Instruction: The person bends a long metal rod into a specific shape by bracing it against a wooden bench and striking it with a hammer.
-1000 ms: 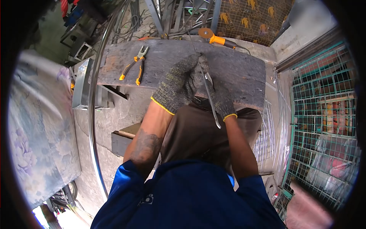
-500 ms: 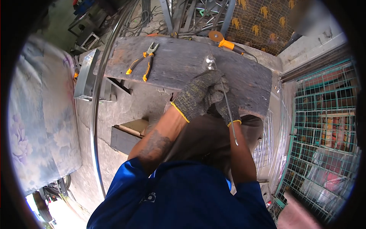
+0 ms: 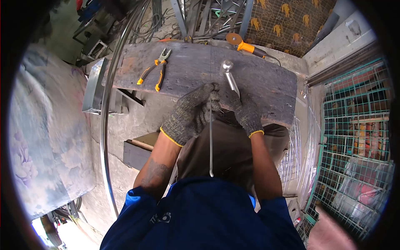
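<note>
The two hands are apart, both in dark knitted gloves with yellow cuffs, held over the near edge of a dark wooden table (image 3: 266,79). The left hand (image 3: 188,113) is closed round a thin metal rod (image 3: 211,146), which runs down in front of the brown trousers (image 3: 233,154) and ends in a small bend just above the blue shirt (image 3: 200,216). The right hand (image 3: 246,112) grips the lower end of a shiny ball-ended metal piece (image 3: 230,78) — its round knob points away from the person, above the tabletop. Whether the knob touches the wood cannot be told.

Farther left on the table lie pliers (image 3: 162,61) with orange and black handles, their jaws parted and pointing away from the person. At the far edge, right of the pliers, sits an orange angle grinder (image 3: 247,48) with a brown disc; its dark cord trails to the right.

A bright metal pole (image 3: 104,125) crosses the view on the left, beside a flowered cloth (image 3: 50,133). A dark box (image 3: 136,155) stands on the floor by the left forearm. On the right — beyond some thin bars (image 3: 293,146) on the floor — is a green wire grille (image 3: 321,143).
</note>
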`<state>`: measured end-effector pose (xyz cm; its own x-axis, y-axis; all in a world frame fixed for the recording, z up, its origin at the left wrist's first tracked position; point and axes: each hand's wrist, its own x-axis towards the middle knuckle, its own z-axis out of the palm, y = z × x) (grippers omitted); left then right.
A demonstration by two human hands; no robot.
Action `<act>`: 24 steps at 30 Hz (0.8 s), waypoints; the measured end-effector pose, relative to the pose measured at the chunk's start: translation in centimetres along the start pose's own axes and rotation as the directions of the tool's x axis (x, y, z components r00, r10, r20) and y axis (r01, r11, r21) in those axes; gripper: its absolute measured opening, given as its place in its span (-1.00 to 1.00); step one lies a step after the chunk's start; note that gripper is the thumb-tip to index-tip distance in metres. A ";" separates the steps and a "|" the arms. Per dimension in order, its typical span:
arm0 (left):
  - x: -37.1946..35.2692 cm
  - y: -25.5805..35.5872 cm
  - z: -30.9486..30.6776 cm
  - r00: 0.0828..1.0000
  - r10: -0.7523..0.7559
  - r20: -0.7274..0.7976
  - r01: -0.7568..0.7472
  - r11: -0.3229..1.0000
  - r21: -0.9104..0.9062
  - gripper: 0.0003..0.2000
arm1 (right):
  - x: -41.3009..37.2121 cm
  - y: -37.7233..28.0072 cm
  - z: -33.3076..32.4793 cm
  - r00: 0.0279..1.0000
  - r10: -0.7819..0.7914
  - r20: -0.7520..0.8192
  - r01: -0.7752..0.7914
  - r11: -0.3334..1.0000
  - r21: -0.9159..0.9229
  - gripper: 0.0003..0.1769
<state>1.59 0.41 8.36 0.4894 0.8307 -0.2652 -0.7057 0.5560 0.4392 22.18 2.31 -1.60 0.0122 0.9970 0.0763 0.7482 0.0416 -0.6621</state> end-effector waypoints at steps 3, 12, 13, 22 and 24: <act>-2.0 0.2 -0.9 0.999 -0.020 0.025 0.020 1.000 -0.009 -0.68 | 0.1 0.2 0.2 1.000 -0.014 -0.015 0.014 1.000 0.013 -0.43; -10.1 2.4 -4.2 0.931 -0.079 -0.357 0.269 0.810 0.522 -0.71 | -0.1 -0.2 -0.3 0.998 0.039 0.054 -0.038 0.999 -0.024 -0.49; -11.1 2.9 -4.7 0.913 -0.101 -0.394 0.342 0.717 0.607 -0.71 | -0.2 0.1 0.0 1.000 -0.014 -0.016 0.014 1.000 -0.023 -0.54; -17.6 -1.1 -8.8 0.844 0.046 -0.535 0.412 0.583 0.701 -0.72 | -0.3 0.3 0.4 0.996 -0.076 -0.047 0.070 0.990 -0.122 -0.54; -18.5 -2.2 -9.2 0.805 0.065 -0.589 0.454 0.572 0.683 -0.73 | -0.3 0.1 0.1 0.999 -0.035 -0.010 0.034 0.994 -0.101 -0.55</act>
<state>-10.63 -15.90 4.36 0.0459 0.7216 -0.6907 0.1682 0.6760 0.7174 22.17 2.07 -1.71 -0.0075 0.9942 0.1070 0.8113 0.0686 -0.5806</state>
